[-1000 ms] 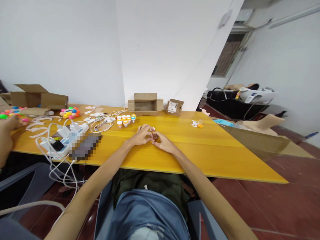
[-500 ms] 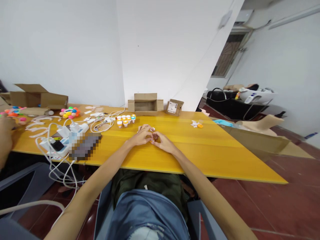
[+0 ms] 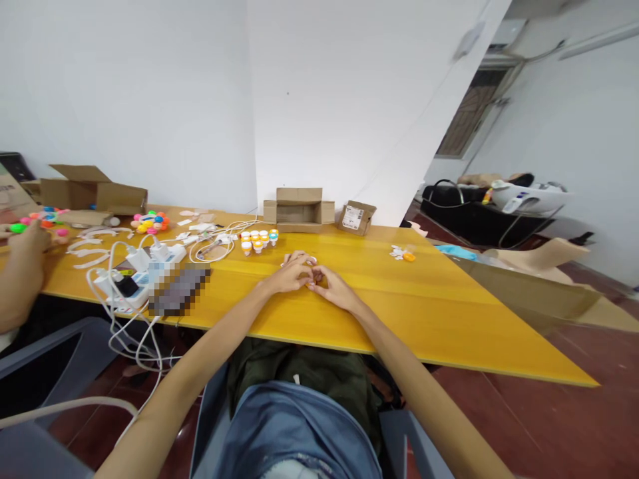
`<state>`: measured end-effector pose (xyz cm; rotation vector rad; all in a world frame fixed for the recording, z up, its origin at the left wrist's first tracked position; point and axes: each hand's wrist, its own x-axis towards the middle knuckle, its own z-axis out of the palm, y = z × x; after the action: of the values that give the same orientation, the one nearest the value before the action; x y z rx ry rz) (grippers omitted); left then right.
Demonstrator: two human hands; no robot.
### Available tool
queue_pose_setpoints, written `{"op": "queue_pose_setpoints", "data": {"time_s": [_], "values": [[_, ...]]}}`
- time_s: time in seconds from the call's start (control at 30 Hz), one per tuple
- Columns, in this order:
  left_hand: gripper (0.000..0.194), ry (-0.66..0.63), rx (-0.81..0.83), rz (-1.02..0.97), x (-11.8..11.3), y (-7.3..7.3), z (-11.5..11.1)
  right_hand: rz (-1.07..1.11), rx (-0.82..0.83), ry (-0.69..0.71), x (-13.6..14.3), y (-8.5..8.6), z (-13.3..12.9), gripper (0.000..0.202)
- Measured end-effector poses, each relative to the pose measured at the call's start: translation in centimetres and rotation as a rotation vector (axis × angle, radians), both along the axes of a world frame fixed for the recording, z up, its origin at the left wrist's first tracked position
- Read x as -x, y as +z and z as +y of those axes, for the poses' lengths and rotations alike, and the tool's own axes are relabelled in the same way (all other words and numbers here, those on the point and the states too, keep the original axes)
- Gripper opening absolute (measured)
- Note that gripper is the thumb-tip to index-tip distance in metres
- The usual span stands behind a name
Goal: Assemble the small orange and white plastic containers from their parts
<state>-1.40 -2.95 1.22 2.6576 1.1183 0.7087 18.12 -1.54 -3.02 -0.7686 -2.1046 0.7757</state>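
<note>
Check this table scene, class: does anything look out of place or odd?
One small white-and-turquoise plastic-looking piece stands out at the right of the white-and-orange pieces; its colour breaks the pattern. The white cables also look untidy, tangled and drooping over the near edge of the yellow wooden table.

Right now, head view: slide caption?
Left hand and right hand close together over yellow table; small clustered pieces, open cardboard box beyond.

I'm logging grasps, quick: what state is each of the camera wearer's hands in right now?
Left hand: fingers curled; whether it holds anything cannot be told.
Right hand: curled close to the left; any hold is hidden too.
</note>
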Motion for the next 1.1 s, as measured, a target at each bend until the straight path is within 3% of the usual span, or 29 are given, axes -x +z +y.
{"op": "queue_pose_setpoints", "data": {"time_s": [1.1], "values": [[0.016,-0.015,-0.044,0.022,0.15,-0.05,-0.43,-0.028,0.004,-0.060,0.08,-0.03,-0.44,0.030]]}}
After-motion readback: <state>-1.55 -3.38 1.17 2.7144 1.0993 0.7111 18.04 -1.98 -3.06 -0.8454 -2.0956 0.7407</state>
